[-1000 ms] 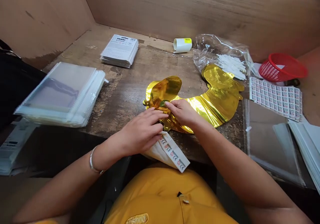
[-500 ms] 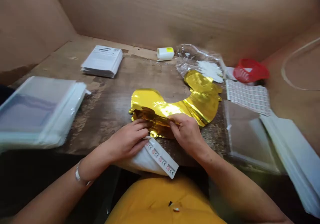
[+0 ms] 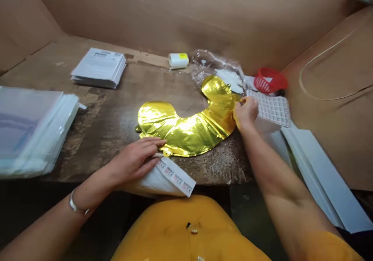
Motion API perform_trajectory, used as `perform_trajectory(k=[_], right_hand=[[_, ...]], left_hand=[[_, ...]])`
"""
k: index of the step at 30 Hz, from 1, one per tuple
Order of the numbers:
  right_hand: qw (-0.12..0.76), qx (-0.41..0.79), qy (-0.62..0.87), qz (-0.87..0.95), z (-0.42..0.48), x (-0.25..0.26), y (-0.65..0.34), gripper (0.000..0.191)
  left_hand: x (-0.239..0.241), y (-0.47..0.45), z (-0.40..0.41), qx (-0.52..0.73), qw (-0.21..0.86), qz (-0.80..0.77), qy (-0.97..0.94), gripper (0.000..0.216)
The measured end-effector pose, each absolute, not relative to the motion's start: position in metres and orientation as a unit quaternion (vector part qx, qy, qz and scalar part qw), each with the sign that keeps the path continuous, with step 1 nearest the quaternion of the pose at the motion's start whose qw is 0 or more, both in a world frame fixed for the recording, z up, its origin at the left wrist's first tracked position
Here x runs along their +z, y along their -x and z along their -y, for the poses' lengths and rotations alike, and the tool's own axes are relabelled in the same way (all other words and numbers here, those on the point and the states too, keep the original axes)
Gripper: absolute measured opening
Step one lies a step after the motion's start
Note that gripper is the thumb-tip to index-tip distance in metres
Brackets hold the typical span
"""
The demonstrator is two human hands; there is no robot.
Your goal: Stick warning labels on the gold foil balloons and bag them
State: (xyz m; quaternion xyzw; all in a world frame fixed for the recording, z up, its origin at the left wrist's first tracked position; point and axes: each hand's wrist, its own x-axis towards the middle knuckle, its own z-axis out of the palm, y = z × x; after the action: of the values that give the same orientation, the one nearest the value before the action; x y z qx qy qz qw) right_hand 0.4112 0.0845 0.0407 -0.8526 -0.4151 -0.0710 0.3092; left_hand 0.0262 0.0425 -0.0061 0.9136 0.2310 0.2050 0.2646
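Note:
A shiny gold foil balloon [image 3: 186,132], curved like a C, lies flattened on the worn wooden table. My right hand [image 3: 246,111] pinches its right edge. On the near left edge of the foil rests my left hand [image 3: 142,156], fingers stretched out. A thin pale edge shows between its thumb and forefinger; I cannot tell what it belongs to. Just below that hand, a strip of printed stickers [image 3: 177,177] with CE marks lies over a white bundle [image 3: 155,181] at the table's front edge. A small gold tab sticks out beside my left fingertips.
Clear plastic sleeves [image 3: 35,132] are piled at left, behind them a stack of printed cards [image 3: 99,67]. At the back are a white roll [image 3: 178,60] and a clear bag [image 3: 215,64] with white pieces. A red basket [image 3: 269,81], sticker sheet [image 3: 271,107] and white sheets [image 3: 326,175] lie right.
My right hand has moved from the balloon's near edge to its right edge. The raised near fold of foil now lies flat. The view has shifted slightly right.

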Motion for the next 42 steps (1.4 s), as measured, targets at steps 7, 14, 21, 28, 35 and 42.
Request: perform_trajectory(k=[7, 14, 21, 28, 35, 42], right_hand=[[0.362, 0.114, 0.651, 0.657, 0.043, 0.073, -0.295, 0.015], [0.434, 0.272, 0.658, 0.552, 0.087, 0.050, -0.270, 0.029], [0.486, 0.457, 0.576, 0.473, 0.081, 0.058, -0.258, 0.038], [0.491, 0.497, 0.544, 0.464, 0.080, 0.060, -0.259, 0.018], [0.479, 0.534, 0.543, 0.437, 0.084, 0.058, -0.256, 0.025], [0.424, 0.461, 0.606, 0.490, 0.086, 0.062, -0.257, 0.016]], left_hand=[[0.029, -0.018, -0.011, 0.285, 0.466, -0.423, -0.723, 0.019], [0.013, -0.021, 0.024, 0.405, 0.589, -0.502, -0.486, 0.029], [0.006, -0.024, 0.037, 0.393, 0.574, -0.509, -0.506, 0.033], [0.043, -0.034, 0.047, 0.345, 0.044, -0.418, -0.839, 0.059], [0.044, -0.049, 0.038, 0.297, 0.059, -0.340, -0.890, 0.025], [0.054, -0.047, 0.038, 0.238, 0.249, -0.328, -0.880, 0.032]])
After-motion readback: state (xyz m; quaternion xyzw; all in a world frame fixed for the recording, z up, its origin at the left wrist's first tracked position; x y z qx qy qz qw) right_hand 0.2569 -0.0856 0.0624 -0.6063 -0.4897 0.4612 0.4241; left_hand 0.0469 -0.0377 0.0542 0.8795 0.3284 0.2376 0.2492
